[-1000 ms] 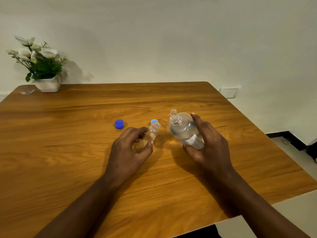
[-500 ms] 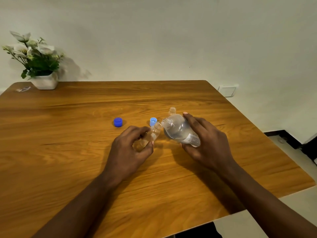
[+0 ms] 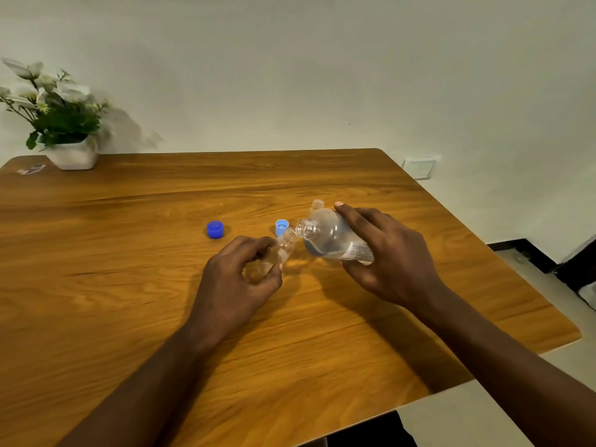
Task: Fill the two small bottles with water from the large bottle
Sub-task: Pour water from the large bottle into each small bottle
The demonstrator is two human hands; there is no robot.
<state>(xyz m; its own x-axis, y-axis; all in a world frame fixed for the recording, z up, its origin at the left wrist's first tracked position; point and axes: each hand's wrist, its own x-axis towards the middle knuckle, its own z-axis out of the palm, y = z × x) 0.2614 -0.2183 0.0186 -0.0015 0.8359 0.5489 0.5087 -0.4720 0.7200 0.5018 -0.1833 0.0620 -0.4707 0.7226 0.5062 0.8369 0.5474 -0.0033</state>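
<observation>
My right hand [image 3: 392,256] grips the large clear bottle [image 3: 325,237], which is uncapped, partly filled with water and tipped to the left. Its mouth sits just above the open neck of a small clear bottle [image 3: 280,250]. My left hand [image 3: 237,279] holds that small bottle, which leans to the right towards the large one. A second small clear bottle [image 3: 317,204] stands uncapped on the table behind the large bottle, mostly hidden by it.
A dark blue cap [image 3: 215,229] lies on the wooden table [image 3: 129,285] left of my hands. A light blue cap [image 3: 282,227] lies just behind the held small bottle. A potted plant [image 3: 61,124] stands at the far left corner. The table's right edge runs close to my right arm.
My right hand has tipped the large bottle further left and lowered its mouth to the neck of the small bottle in my left hand. The left hand has barely moved.
</observation>
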